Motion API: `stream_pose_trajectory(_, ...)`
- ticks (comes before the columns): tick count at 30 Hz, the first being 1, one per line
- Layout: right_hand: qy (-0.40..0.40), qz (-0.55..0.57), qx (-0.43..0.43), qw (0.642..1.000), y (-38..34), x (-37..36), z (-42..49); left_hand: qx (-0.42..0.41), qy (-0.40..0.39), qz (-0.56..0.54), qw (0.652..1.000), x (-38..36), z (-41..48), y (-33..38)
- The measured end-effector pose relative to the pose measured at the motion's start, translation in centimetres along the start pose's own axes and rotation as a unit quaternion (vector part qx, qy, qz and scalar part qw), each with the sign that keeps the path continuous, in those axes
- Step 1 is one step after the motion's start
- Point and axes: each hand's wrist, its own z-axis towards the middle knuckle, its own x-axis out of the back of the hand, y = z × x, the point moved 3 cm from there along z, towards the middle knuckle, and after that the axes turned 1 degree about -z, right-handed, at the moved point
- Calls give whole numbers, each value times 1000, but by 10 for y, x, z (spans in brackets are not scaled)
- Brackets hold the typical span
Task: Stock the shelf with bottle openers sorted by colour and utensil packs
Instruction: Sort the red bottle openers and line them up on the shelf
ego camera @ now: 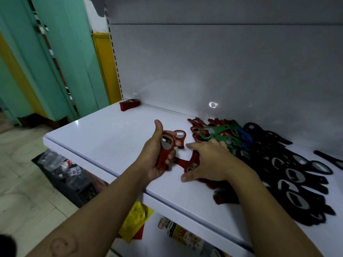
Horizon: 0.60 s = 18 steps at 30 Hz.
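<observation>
Head view: left hand (157, 156) is gripping a small stack of red bottle openers (166, 151) upright just above the shelf (111, 134) - fingers curled round the handles, thumb sticking up. One more red opener (181, 135) is peeking out behind that stack at 1 o'clock.

Right hand (206, 162) is lying palm down at 3 o'clock of the left, fingers straight and spread, gripping nothing. It is pressing on loose red openers (193, 160) lying flat on the shelf, some half hidden under the palm.

From the right hand:
- 12 o'clock - a mixed heap of red openers (198, 125) with green openers (219, 134) lying on top
- 1 o'clock - blue openers (246, 138), just beside the green ones
- 3 o'clock - a big spread of black openers (297, 175), overlapping, running along the shelf to its front edge
- 10 o'clock, well apart - a tidy red stack (129, 104) sitting in the back corner against the rear panel

Below the shelf, a yellow bag (135, 219) and printed packs (185, 234) are showing; details too blurred to read.
</observation>
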Motion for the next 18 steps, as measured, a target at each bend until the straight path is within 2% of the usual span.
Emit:
stream_pose_trajectory(4,-11,-9,-7,1000,3,-3,-3,36,-48,75,995,-1,-1,-3)
stream_pose_trajectory(10,11,6,-3,1000,2,0,-2,12,-46,80,996,-1,-2,-4)
stream_pose_trajectory(13,88,89,6,992,0,7,-3,16,-50,91,994,-3,-3,-5)
stream_pose_trajectory(18,225,224,31,948,1,15,-1,-3,-29,93,995,-4,0,-5)
